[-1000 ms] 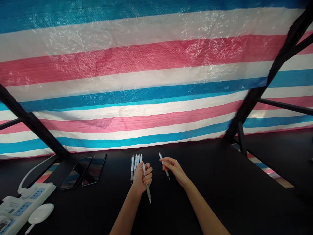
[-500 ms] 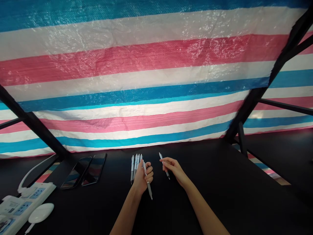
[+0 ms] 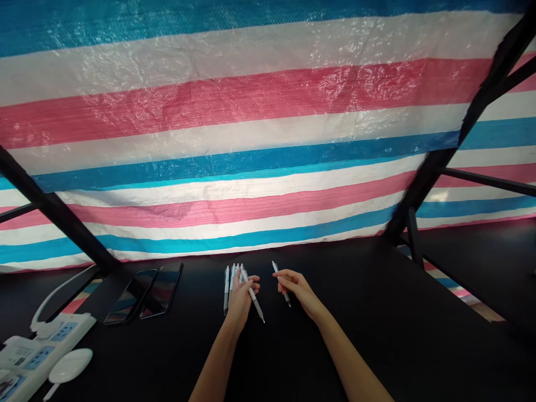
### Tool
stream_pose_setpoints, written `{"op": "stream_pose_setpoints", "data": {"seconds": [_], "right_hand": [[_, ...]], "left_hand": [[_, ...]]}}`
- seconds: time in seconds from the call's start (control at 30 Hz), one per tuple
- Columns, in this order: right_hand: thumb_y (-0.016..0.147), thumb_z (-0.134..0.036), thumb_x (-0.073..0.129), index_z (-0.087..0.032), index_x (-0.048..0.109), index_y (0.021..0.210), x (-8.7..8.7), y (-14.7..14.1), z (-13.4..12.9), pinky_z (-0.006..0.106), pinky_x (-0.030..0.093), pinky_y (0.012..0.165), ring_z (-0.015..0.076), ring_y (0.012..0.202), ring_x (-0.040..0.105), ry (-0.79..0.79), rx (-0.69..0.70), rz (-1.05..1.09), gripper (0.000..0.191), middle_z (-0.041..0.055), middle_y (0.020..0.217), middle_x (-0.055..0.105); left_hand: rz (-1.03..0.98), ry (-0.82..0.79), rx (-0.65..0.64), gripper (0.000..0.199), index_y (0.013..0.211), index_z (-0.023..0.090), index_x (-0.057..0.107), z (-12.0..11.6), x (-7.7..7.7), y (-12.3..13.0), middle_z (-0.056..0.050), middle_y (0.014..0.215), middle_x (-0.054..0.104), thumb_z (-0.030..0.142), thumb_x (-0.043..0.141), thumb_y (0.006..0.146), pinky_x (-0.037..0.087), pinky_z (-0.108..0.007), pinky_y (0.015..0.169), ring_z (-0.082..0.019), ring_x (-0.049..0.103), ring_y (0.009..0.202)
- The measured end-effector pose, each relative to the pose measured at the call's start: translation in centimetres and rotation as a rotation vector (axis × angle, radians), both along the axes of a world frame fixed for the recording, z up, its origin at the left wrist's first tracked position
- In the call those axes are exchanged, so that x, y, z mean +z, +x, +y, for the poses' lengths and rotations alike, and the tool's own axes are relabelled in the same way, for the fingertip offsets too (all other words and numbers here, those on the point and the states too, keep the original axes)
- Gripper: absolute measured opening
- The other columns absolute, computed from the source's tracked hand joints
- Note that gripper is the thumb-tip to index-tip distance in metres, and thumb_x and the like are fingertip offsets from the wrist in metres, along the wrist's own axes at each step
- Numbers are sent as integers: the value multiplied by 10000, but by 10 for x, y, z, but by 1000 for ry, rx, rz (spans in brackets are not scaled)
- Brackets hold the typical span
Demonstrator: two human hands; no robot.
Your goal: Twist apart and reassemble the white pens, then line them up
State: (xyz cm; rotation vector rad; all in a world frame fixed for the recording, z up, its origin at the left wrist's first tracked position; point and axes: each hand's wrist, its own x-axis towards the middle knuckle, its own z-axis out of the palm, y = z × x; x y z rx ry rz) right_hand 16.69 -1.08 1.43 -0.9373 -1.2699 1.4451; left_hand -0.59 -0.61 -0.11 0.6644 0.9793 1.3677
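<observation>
Near the middle of the black table, my left hand (image 3: 242,298) holds a white and grey pen (image 3: 255,302) between its fingers, the tip pointing down and to the right. Several similar pens (image 3: 226,290) lie side by side just left of and behind that hand, partly hidden by it. My right hand (image 3: 298,287) pinches another white pen (image 3: 287,298) with thumb and fingers. This pen slants, its white end up and left, its dark tip down and right.
Two dark phones (image 3: 132,296) lie on the table (image 3: 268,368) at the left. A white power strip (image 3: 46,352) and a white oval device (image 3: 70,365) are at the lower left. Black frame bars (image 3: 71,223) stand before a striped sheet (image 3: 251,128).
The pen in my left hand has tilted, its tip swinging slightly up and to the right. The fingers of that hand have shifted on it. My right hand is nearly unchanged.
</observation>
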Motion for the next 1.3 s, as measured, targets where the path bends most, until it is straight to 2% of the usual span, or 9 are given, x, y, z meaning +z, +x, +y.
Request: {"op": "stream_pose_setpoints", "data": {"seconds": [0.2,0.37,0.47,0.57,0.7,0.9,1.0,1.1,1.3], "right_hand": [[727,-416,666,-168,677,920,-1,0,0,252,378,579,102,557,480,-20,5,15,315,-11,612,574],[731,-435,661,-166,676,921,-2,0,1,249,383,580,99,555,485,-20,9,-4,330,-11,621,574],[732,-442,657,-164,674,924,-2,0,1,248,387,583,100,560,487,-20,13,-10,338,-10,625,574],[729,-450,658,-166,674,925,-1,1,0,252,395,587,105,565,491,-21,11,-18,345,-7,632,576],[739,-459,647,-172,674,935,-1,1,0,253,401,588,108,571,498,-17,19,-30,349,-5,637,577],[744,-483,614,-168,661,933,-8,0,4,262,408,568,122,566,509,24,-17,-111,371,1,628,569],[767,-453,572,-180,652,887,-14,1,6,269,396,558,135,571,505,127,-144,-313,309,-4,615,549],[800,-403,527,-215,646,896,-18,2,5,273,366,564,144,586,501,249,-238,-664,242,-6,648,571],[793,-317,552,-230,629,956,-16,0,1,303,338,645,172,628,520,380,-185,-1026,201,-11,608,560]], "left_hand": [[464,314,93,376,983,252,288,-3,-12,2,-33,940,632,352,579,765,483,-328,720,-135,621,695],[850,311,103,213,929,222,452,-5,-4,-7,-71,1003,619,386,507,803,479,-333,678,-166,601,721],[996,356,115,234,998,224,548,-4,-4,-13,-80,1056,611,330,512,792,444,-405,826,-230,588,912],[1028,399,113,343,1076,237,585,-3,-8,-17,-96,1163,586,263,579,735,304,-480,997,-300,483,1140],[1049,363,118,362,1068,242,620,-2,-15,-19,-128,1255,553,253,613,706,139,-522,1070,-355,354,1265],[1102,361,83,349,1081,237,623,0,-19,-22,-108,1289,539,269,577,736,172,-515,1070,-346,354,1277],[1077,363,95,323,1056,239,635,0,-18,-23,-112,1247,567,269,574,741,219,-519,1053,-350,378,1259],[1008,358,106,307,1029,241,650,0,-17,-23,-115,1216,584,255,581,731,218,-523,1053,-352,376,1259],[985,342,111,287,1009,254,661,-1,-16,-24,-104,1227,581,254,568,737,156,-521,1070,-351,374,1253]]}}
